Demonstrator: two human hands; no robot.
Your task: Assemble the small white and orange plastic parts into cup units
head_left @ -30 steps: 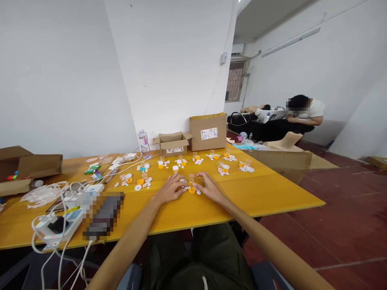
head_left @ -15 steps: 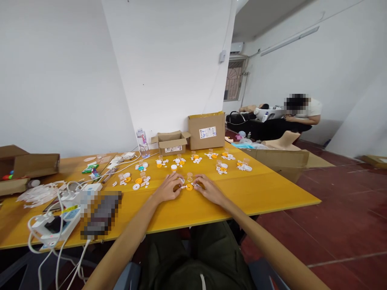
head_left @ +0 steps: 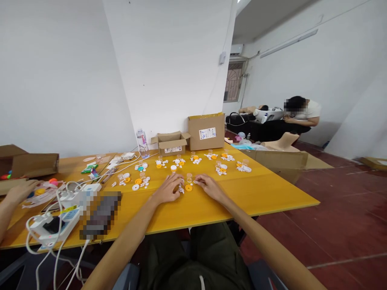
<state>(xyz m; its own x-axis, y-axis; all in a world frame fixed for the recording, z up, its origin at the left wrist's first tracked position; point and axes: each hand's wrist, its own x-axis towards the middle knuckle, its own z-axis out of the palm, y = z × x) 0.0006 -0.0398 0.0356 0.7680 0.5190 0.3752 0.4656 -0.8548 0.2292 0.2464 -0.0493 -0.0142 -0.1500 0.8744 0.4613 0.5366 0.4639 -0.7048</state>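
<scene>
My left hand (head_left: 168,189) rests on the table with its fingers curved and its thumb apart. Small white patterned pieces (head_left: 181,189) lie beside its thumb and fingertips. My right hand (head_left: 211,188) is closed in a pinch, with a small white piece (head_left: 196,182) at its fingertips. Between the hands sits an orange ring-like disc (head_left: 188,188). Just behind it stands a small clear plastic cup (head_left: 189,178). A white-lidded round container (head_left: 173,169) is beyond my left hand.
Several clusters of white and orange parts (head_left: 222,169) spread across the table. Cardboard boxes (head_left: 207,133) and a bottle (head_left: 142,143) stand at the back. Power strips (head_left: 63,217) with cables lie left, near another person's hand (head_left: 19,193). Someone sits far right.
My right hand has drawn slightly away from the orange disc, holding a small white piece. White pieces lie lower beside my left thumb. Another person's hand and colourful balls have appeared at left.
</scene>
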